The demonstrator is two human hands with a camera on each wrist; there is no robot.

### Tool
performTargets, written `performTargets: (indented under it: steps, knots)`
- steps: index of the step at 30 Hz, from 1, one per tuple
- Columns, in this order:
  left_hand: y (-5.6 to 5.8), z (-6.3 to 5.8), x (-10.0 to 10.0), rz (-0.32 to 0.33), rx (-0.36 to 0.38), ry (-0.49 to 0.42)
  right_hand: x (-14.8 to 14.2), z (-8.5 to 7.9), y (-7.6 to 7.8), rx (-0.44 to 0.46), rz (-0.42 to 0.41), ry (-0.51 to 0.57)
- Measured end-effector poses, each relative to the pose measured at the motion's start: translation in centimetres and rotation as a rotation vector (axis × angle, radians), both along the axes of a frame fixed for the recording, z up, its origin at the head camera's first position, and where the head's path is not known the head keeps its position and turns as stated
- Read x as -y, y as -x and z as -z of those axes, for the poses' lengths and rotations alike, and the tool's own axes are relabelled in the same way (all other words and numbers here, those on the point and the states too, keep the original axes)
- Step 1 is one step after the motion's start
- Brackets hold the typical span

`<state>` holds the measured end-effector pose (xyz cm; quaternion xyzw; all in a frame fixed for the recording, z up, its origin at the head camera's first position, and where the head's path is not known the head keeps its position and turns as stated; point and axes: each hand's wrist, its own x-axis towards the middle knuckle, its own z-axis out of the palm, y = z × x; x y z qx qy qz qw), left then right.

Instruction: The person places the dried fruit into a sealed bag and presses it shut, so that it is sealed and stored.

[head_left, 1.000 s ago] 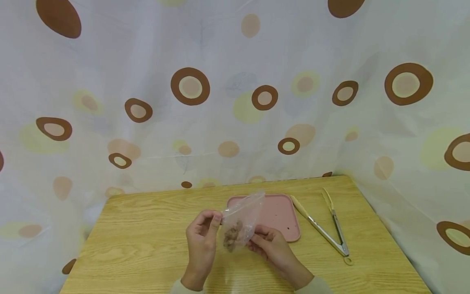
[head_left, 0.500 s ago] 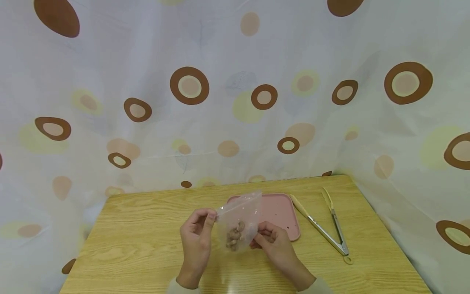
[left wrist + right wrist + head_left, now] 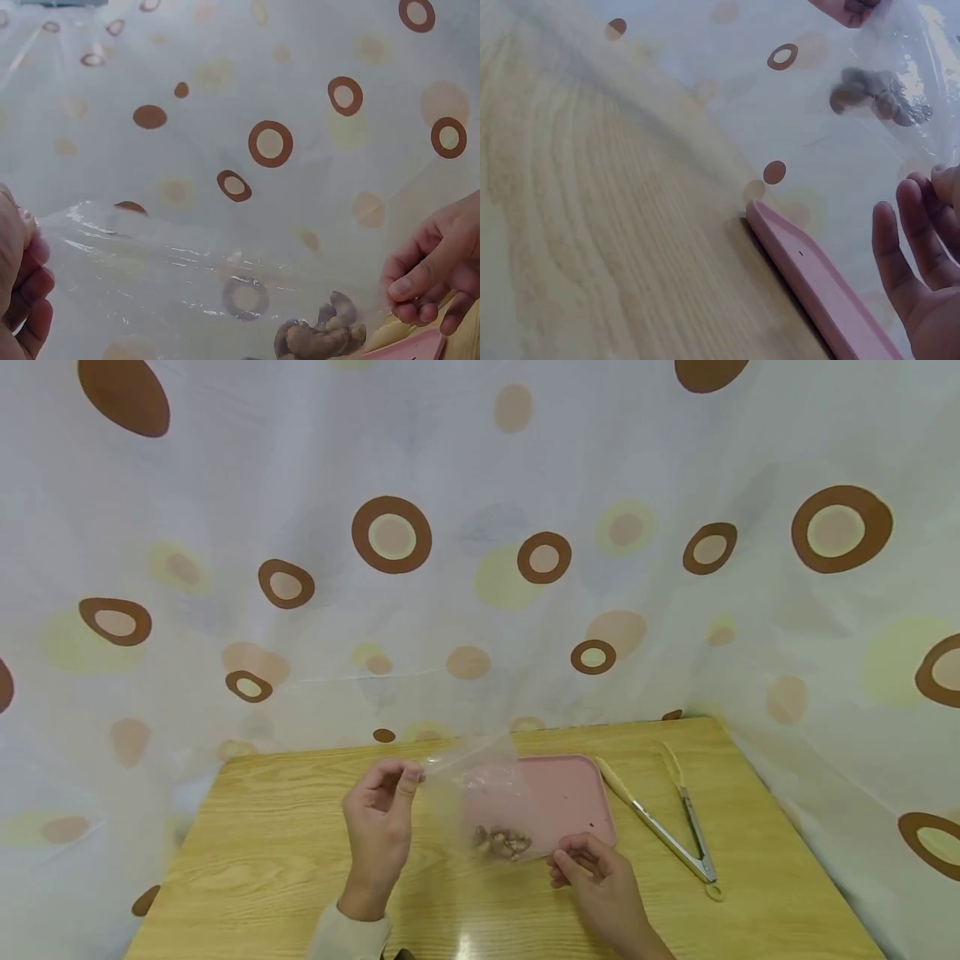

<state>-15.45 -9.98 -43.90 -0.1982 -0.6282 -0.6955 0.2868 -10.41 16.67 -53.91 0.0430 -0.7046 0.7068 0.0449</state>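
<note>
A clear plastic zip bag (image 3: 483,785) is stretched at a slant between both hands, above the table and overlapping the tray in the head view. My left hand (image 3: 378,822) pinches its upper left corner between thumb and fingers. The lower right corner is pinched by my right hand (image 3: 603,885), whose other fingers (image 3: 892,255) are loosely bent in the right wrist view. Several brown, lumpy mushroom-like pieces (image 3: 502,842) lie gathered along the bag's bottom; the left wrist view shows them as a cluster of rounded, curved pieces (image 3: 319,337).
Behind the bag a pink rectangular tray (image 3: 577,785) with a few dark specks lies on the wood-grain table (image 3: 277,843). To its right lie spread metal tongs (image 3: 663,835) with tan tips and a ring at the hinge. A patterned curtain (image 3: 465,585) encloses the table's back and sides.
My hands have moved apart, the left up and leftward, the right down and rightward. The bag is now stretched wider, and the brown pieces have slid toward its lower right.
</note>
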Motion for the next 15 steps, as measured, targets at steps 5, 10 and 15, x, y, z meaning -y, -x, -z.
performTargets:
  steps: [5, 10, 15]
  knots:
    - [0.6, -0.2, -0.4, 0.014, -0.003, 0.027, 0.2, 0.8, -0.9, 0.012, 0.066, 0.015]
    - [0.8, 0.0, -0.6, 0.068, -0.03, 0.064, 0.6, 1.4, -1.4, 0.136, 0.098, 0.032]
    - [0.5, 0.7, -1.0, 0.127, -0.022, 0.101, 0.2, 1.6, -1.7, 0.172, 0.08, -0.007]
